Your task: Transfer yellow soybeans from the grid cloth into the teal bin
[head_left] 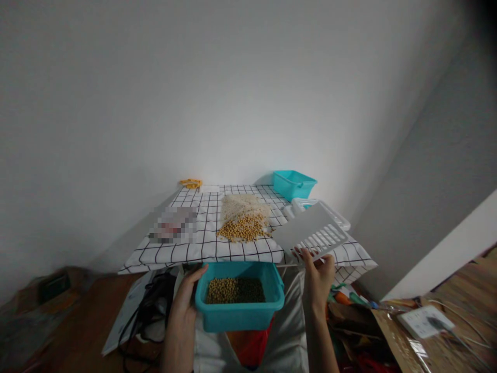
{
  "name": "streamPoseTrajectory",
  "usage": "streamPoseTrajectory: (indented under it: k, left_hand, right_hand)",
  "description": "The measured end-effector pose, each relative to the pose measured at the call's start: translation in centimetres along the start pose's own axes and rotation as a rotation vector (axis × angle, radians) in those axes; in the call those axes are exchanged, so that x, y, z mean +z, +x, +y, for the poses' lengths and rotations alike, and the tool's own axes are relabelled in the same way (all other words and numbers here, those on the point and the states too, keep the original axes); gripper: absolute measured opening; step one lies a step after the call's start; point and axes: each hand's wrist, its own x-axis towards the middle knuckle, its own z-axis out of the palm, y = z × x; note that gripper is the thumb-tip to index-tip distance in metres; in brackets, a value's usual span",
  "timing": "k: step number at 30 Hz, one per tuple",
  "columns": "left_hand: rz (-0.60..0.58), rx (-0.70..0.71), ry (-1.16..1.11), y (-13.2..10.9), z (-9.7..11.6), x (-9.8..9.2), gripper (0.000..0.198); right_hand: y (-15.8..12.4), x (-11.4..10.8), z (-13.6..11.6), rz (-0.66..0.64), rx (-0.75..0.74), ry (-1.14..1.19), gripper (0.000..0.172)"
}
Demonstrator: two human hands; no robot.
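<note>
My left hand grips the left side of a teal bin over my lap. Inside the bin, yellow beans lie on the left and dark green beans on the right. My right hand is closed on the lower edge of a flat grey slotted panel, tilted above the table's right side. On the checked tablecloth, a heap of yellow beans spills beside a pile of paler grains.
A second teal bin stands at the back right, with a clear plastic container before it. Yellow items lie at the back left, a blurred packet nearer. Black cables and a power strip are below.
</note>
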Motion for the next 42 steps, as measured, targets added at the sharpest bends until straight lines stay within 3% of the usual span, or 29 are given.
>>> streamPoseTrajectory:
  k: [5,9,20,33,42]
  left_hand:
    - [0.01,0.005,0.01,0.0,0.1,0.0,0.006]
    - [0.015,0.032,0.022,-0.4,0.3,0.4,0.019]
    - [0.036,0.017,0.052,-1.5,1.1,1.4,0.028]
    - [0.03,0.014,0.047,-1.4,1.0,1.3,0.025]
    - [0.004,0.024,0.057,-1.2,0.9,1.1,0.032]
  right_hand:
    - [0.1,-0.1,0.4,0.067,-0.03,-0.091,0.042]
    - [0.0,-0.2,0.3,0.089,-0.046,-0.13,0.043]
    - [-1.0,0.9,-0.4,-0.046,-0.011,-0.05,0.044]
    - [-1.5,1.2,-0.8,-0.183,0.053,-0.001,0.039]
    - [-1.7,1.3,-0.9,-0.153,0.05,0.004,0.037]
